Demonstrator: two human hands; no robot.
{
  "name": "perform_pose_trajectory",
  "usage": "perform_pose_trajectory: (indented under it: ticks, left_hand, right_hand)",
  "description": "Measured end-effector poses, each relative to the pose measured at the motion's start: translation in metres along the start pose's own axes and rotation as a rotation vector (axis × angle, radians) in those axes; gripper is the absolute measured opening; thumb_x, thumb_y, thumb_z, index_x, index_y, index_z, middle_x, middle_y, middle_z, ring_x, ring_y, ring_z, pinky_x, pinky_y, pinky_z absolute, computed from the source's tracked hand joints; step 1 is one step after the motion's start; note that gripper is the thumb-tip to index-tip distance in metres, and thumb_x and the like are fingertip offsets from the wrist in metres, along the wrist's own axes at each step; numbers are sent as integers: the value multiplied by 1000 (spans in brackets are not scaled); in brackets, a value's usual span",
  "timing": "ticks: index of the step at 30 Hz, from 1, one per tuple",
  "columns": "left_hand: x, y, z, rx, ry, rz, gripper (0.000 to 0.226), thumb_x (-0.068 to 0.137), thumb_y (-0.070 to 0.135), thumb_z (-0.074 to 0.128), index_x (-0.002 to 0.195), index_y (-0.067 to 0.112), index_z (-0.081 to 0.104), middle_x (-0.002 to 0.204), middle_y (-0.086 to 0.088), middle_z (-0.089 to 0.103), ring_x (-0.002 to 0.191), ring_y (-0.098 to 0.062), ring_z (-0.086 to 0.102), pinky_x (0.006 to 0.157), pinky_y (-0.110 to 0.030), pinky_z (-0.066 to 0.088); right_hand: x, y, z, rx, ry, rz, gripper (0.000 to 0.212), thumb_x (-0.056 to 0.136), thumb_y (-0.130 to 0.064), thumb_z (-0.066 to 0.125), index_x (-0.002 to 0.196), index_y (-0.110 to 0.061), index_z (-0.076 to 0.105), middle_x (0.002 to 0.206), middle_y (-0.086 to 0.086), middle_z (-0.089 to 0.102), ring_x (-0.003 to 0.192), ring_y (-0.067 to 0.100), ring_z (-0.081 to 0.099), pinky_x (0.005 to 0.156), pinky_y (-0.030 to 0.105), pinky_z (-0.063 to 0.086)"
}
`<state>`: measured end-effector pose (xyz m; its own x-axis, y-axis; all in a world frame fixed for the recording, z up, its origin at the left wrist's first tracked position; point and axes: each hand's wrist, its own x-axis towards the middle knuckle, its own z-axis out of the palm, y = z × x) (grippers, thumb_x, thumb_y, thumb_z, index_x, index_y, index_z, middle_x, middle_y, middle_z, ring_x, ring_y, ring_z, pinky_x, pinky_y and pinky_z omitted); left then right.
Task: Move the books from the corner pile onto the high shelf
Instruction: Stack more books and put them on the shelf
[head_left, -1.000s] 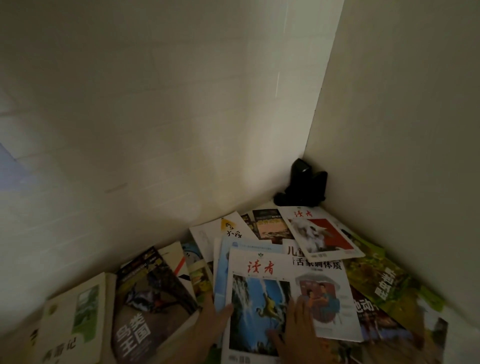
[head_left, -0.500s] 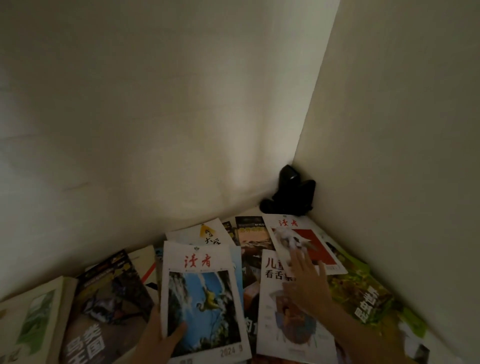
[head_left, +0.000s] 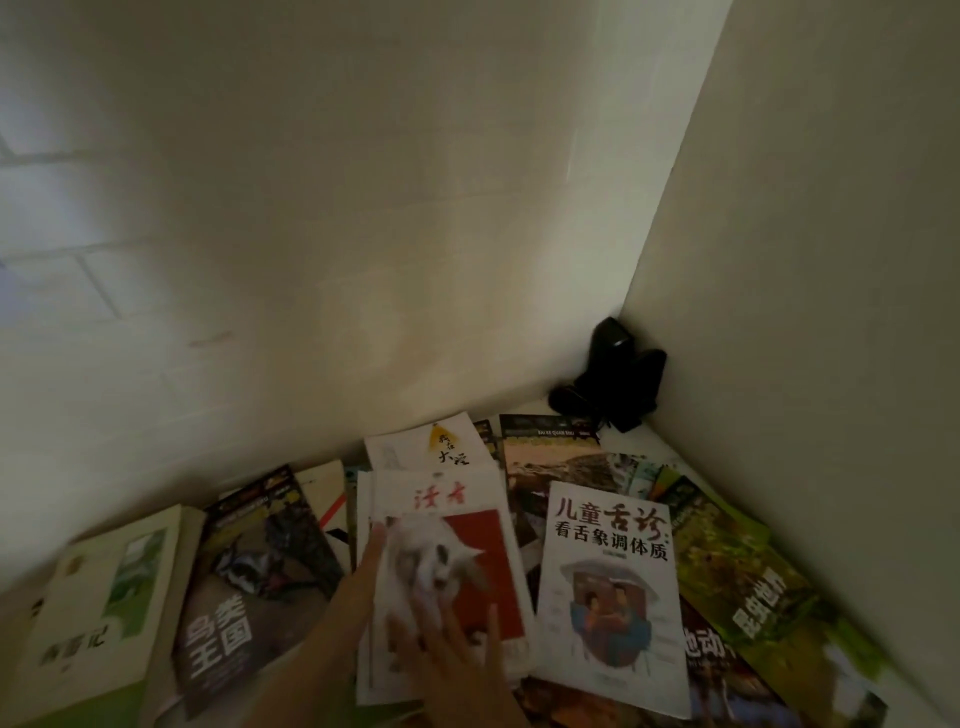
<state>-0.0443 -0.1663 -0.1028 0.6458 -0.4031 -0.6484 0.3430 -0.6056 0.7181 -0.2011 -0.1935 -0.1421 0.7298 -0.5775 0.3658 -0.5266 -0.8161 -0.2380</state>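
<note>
Nearest, right hand (head_left: 457, 654) lying flat, fingers spread, on the lower cover of a white-and-red cat magazine (head_left: 447, 566). Left hand (head_left: 358, 582) alongside, straight fingers pressed against that magazine's left edge, fingertips pointing away. Magazine topping a small stack amid the scattered books: dark bird book (head_left: 249, 582) just left, pale green book (head_left: 104, 618) further left, white tongue-diagnosis book (head_left: 613, 597) just right, green insect book (head_left: 737, 582) beyond. Farthest back, black object (head_left: 613, 379) in the wall corner.
</note>
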Motion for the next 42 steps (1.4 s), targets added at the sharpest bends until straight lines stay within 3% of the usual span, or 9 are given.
perform_pose_trajectory:
  ticks: [3, 6, 9, 14, 20, 27, 32, 36, 42]
  left_hand:
    - [11, -19, -6, 48, -65, 89, 56, 77, 21, 79, 122, 5, 49, 116, -18, 59, 106, -32, 60, 73, -34, 53]
    - [4, -25, -11, 140, -100, 131, 61, 72, 16, 82, 120, 6, 46, 116, -10, 57, 102, -26, 58, 80, -37, 52]
    - [14, -32, -11, 164, -86, 176, 61, 64, 26, 86, 110, 3, 54, 107, -12, 62, 97, -26, 60, 85, -41, 53]
    - [3, -26, -11, 131, -59, 186, 59, 72, 6, 82, 121, -6, 51, 116, -18, 61, 105, -32, 58, 83, -42, 50]
    - [13, -33, -8, 73, -81, 175, 69, 74, 5, 80, 132, -4, 43, 127, -21, 55, 117, -38, 54, 84, -41, 47]
    - [9, -33, -13, 5, -152, 280, 32, 76, -12, 72, 105, -4, 60, 88, -12, 67, 92, -34, 65, 63, -31, 52]
    - [38, -51, -16, 102, -164, 271, 64, 65, 33, 87, 115, 6, 58, 109, -17, 65, 107, -36, 63, 87, -53, 54]
    - [28, -34, -11, -101, -164, 68, 70, 81, 66, 55, 126, 13, 52, 122, -13, 60, 113, -34, 59, 97, -51, 48]
    - [6, -9, -8, -338, -291, -26, 83, 68, 58, 76, 129, 5, 55, 115, -8, 65, 107, -36, 62, 89, -43, 52]
  right_hand:
    - [4, 53, -39, 32, -45, 186, 53, 84, -44, 50, 136, -45, 37, 137, -4, 49, 126, 20, 46, 97, 42, 45]
    - [-10, 144, -76, -61, -155, 870, 59, 91, -53, 48, 140, -23, 34, 135, 6, 46, 124, 25, 47, 96, 36, 45]
    - [-28, 188, -77, 37, -335, 1100, 88, 79, -72, 53, 136, -6, 37, 132, 17, 43, 118, 32, 49, 94, 39, 48]
    - [-25, 189, -72, 394, -206, 1115, 60, 66, -41, 85, 108, -3, 64, 105, 15, 69, 91, 28, 67, 71, 35, 55]
    - [-24, 190, -75, 458, -200, 1228, 48, 83, -24, 74, 121, -1, 55, 117, 18, 64, 104, 34, 63, 78, 36, 51]
    - [4, 192, -125, 444, -219, 1058, 28, 95, -11, 54, 121, -1, 60, 114, 18, 64, 96, 29, 59, 85, 36, 48]
    - [55, 175, -179, 481, -129, 792, 26, 97, -12, 52, 121, -11, 61, 107, 6, 65, 94, 26, 59, 83, 37, 48]
    - [79, 132, -176, 952, -202, 831, 12, 95, -13, 59, 101, -16, 68, 90, 4, 71, 79, 23, 69, 64, 34, 55]
    - [74, 65, -43, 924, -429, 831, 12, 95, -24, 59, 102, -20, 67, 101, 1, 70, 86, 16, 66, 75, 32, 57]
